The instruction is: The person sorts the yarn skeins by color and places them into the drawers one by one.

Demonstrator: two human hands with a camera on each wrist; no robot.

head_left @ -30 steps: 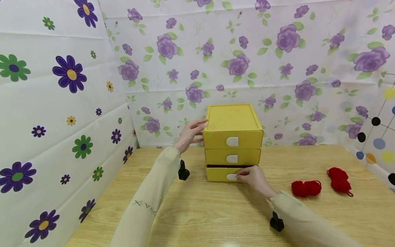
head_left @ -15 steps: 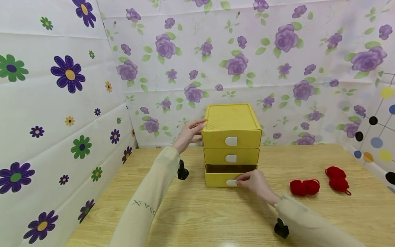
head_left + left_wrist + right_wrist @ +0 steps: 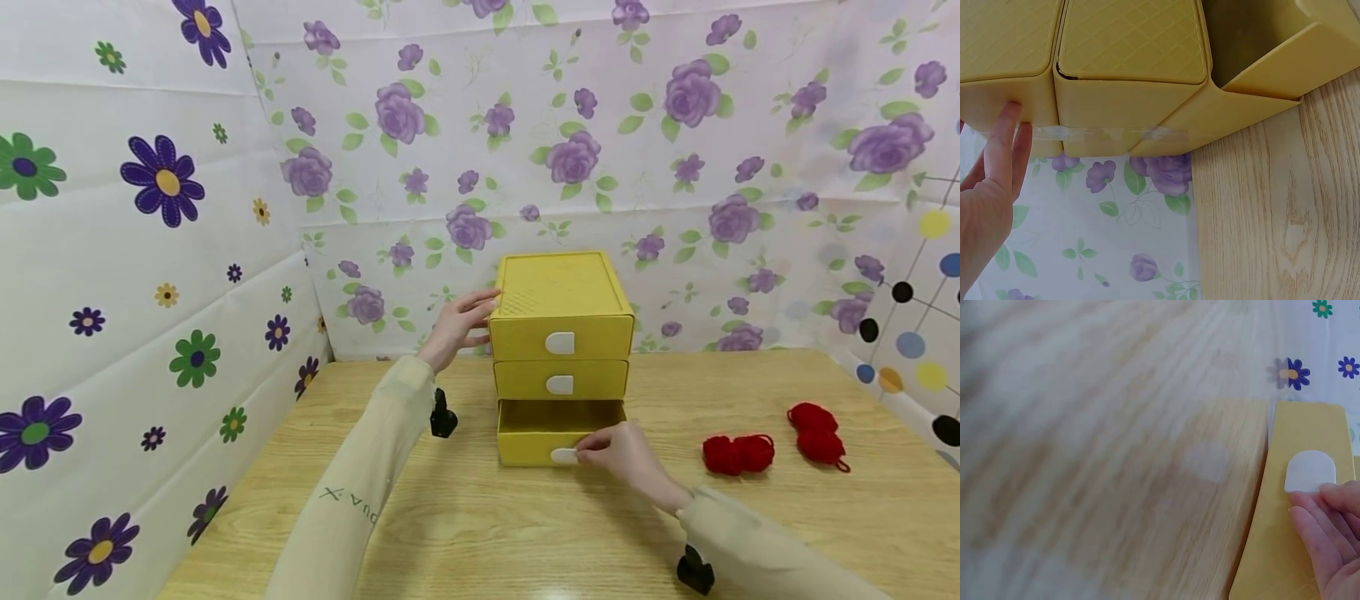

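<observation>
So we've got the bottom drawer (image 3: 525,451) sticking out of the front of a yellow drawer unit (image 3: 562,285), which stands toward the back of a wooden table (image 3: 480,533). We see the right hand (image 3: 630,458) pinching the drawer's white tab (image 3: 563,456) between thumb and fingers. Over on the unit's left side, we've got the left hand (image 3: 456,323), fingers stretched out and a bit apart, fingertips touching the wall. Further right we spot two red yarn bundles (image 3: 738,455) near each other, and behind everything, a purple-rose backdrop (image 3: 450,108).
</observation>
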